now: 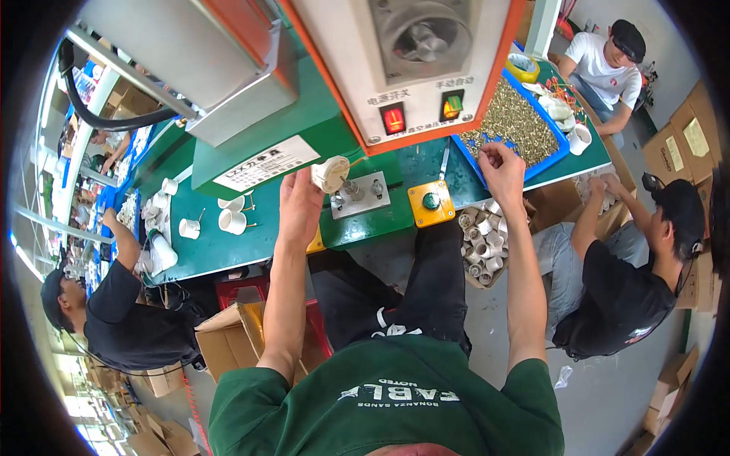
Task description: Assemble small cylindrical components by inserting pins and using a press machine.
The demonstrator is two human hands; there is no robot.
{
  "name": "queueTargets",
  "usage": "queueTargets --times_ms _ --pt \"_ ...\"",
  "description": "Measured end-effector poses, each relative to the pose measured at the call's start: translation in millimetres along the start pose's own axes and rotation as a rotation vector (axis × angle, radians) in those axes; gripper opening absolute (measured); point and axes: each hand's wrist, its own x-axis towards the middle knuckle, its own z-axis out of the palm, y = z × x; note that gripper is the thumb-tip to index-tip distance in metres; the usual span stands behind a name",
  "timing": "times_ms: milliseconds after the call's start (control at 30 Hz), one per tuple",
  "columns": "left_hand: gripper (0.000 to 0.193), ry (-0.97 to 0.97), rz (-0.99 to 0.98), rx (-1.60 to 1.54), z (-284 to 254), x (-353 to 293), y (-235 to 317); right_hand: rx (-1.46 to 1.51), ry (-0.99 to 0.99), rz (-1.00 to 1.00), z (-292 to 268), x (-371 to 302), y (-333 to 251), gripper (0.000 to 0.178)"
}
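My left hand grips a white cylindrical plastic part by its side, close to the metal fixture on the green press base. The round end of the part faces me, and thin prongs or wires show at its edge. My right hand is at the near edge of a blue tray heaped with small brass-coloured pieces. Its thumb and fingertips are pinched together; anything between them is too small to make out.
A yellow button box sits right of the fixture. White cup-shaped parts stand on the green table at left. A carton of similar parts is below my right forearm. An orange-framed control panel overhangs the bench. Several people work nearby.
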Motion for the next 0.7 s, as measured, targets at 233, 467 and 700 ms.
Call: queueTargets --times_ms 233,467,700 --pt "0.042 -0.071 -0.007 -0.001 16 -3 8 -0.016 0.001 -0.012 1 0 1 0.01" --pt "0.041 -0.052 0.03 0.032 7 1 5 -0.031 -0.012 -0.028 2 2 3 0.01" --pt "0.03 -0.05 0.115 0.107 7 -2 8 -0.026 -0.009 -0.028 2 1 2 0.01"
